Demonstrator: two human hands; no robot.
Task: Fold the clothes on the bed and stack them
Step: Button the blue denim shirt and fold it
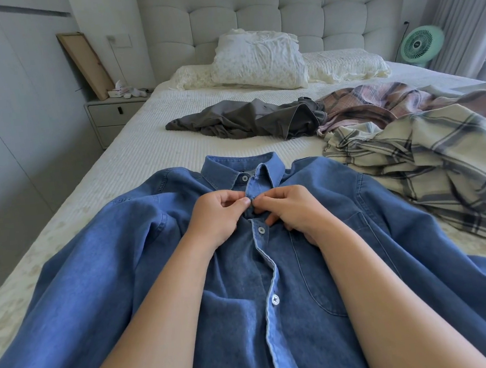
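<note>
Lying front-up on the bed (132,153), the blue denim shirt (319,280) filled the near field, collar pointing toward the headboard and sleeves spread to both sides. Lower placket was open; three white buttons were visible along it, one at the collar. Left hand (219,215) and right hand (290,210) met at the placket just below the collar. Fingers of both hands were curled and pinched the placket edges between thumb and forefinger, fingertips nearly touching each other. Whether a button sat between them could not be told.

Beyond the shirt, on the right: a cream plaid shirt (430,165), crumpled, touching the denim shoulder. Behind it, a pink plaid garment (391,101), also crumpled. Left of that, mid-bed, a dark grey garment (247,119) in a loose heap, just beside the pink one.

Farther back: a floral pillow (256,61) propped on flatter pillows against the tufted headboard (337,5). Nightstand (113,116) at far left; green fan (422,43) at far right.
</note>
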